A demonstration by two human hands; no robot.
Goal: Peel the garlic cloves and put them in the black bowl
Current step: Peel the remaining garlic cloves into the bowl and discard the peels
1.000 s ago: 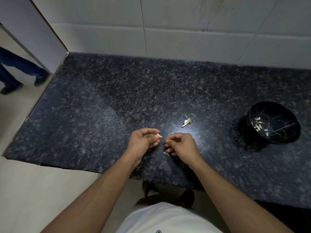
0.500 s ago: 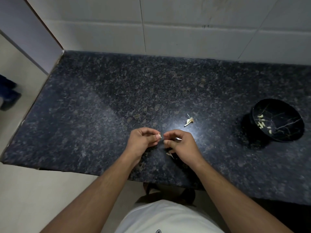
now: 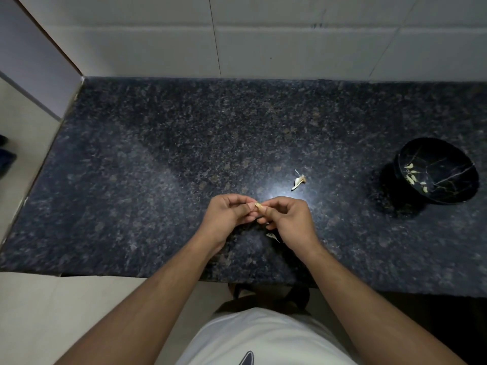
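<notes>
Granite countertop (image 3: 184, 154), dark and speckled, so pale garlic bits stand out on it. Both hands meet just above its near edge: left hand (image 3: 226, 219) and right hand (image 3: 290, 222) each pinch the same small garlic clove (image 3: 259, 206) between fingertips and thumb, fingers curled in tight. Clove sits right at the junction of the two hands, mostly hidden; only a tan sliver shows. My read: one hand anchors it while the other works the skin off, hence the close two-handed pinch on something that small. Can't tell how much skin is left on it. Black bowl (image 3: 437, 172) sits well apart to the person's right, with several pale cloves (image 3: 412, 176) already inside on its left wall, so the task is partway along. Bowl placement likely keeps the peeling zone free and puts the drop within the right hand's reach. Scrap of peel (image 3: 299, 180) lies on the counter between hands and bowl, another thin scrap (image 3: 272, 237) just below the right hand, probably discarded where they fell. Next move would be carrying the clove across to the bowl once it's bare.
</notes>
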